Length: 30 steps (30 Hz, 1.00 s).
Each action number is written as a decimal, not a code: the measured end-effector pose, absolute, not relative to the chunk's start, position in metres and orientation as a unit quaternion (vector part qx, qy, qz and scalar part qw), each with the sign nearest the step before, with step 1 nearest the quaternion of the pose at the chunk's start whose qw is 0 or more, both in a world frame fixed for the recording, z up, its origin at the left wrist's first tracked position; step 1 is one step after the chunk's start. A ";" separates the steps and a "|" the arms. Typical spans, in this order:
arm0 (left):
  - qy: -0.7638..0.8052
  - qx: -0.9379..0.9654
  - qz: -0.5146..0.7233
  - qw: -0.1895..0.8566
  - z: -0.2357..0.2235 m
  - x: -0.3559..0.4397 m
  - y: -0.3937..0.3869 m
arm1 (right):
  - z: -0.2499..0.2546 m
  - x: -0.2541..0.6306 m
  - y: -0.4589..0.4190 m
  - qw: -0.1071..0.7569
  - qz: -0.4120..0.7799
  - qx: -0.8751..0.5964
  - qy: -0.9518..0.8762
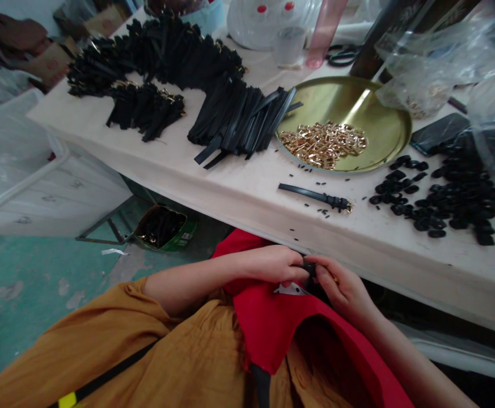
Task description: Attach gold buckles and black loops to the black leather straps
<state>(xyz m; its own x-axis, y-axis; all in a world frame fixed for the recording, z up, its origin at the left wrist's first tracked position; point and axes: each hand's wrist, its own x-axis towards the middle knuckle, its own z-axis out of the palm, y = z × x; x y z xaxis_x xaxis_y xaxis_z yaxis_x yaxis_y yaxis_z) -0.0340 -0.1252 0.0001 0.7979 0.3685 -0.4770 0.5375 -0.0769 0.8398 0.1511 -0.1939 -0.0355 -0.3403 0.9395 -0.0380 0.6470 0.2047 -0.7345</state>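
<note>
Close to my lap, below the table's front edge, my left hand [282, 264] and my right hand [339, 281] meet. Both have their fingers closed around a small black strap [311, 268], mostly covered by the fingers. A bit of gold metal shows at my right fingers. On the tabletop just above lies a black strap with a gold buckle [315, 196], among tiny black bits. Behind it, a round gold tray [383, 122] holds a heap of small gold buckles [326, 144]. A pile of black loops [455, 201] lies to the right.
Flat black strips [241, 119] lie in a stack left of the tray. Bundled black straps [166, 51] fill the back left. Clear plastic bags [443, 62], a phone [439, 131] and scissors [343, 55] are farther back. A green-sided bin [162, 226] stands on the floor.
</note>
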 end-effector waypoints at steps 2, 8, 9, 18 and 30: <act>0.297 0.725 -0.076 0.617 0.004 -0.037 -0.121 | -0.029 0.154 -0.188 0.209 0.286 -0.499 -0.791; 0.275 0.713 -0.106 0.636 0.008 -0.040 -0.119 | -0.009 0.153 -0.175 0.148 0.102 -0.409 -0.895; 0.276 0.713 -0.106 0.636 0.008 -0.039 -0.120 | -0.006 0.152 -0.174 0.134 0.093 -0.401 -0.901; 0.332 0.779 -0.046 0.530 0.006 -0.032 -0.129 | 0.002 0.145 -0.174 0.089 0.061 -0.357 -0.928; 0.375 0.599 -0.012 0.708 -0.006 -0.040 -0.136 | -0.006 0.144 -0.170 0.123 0.059 -0.332 -0.933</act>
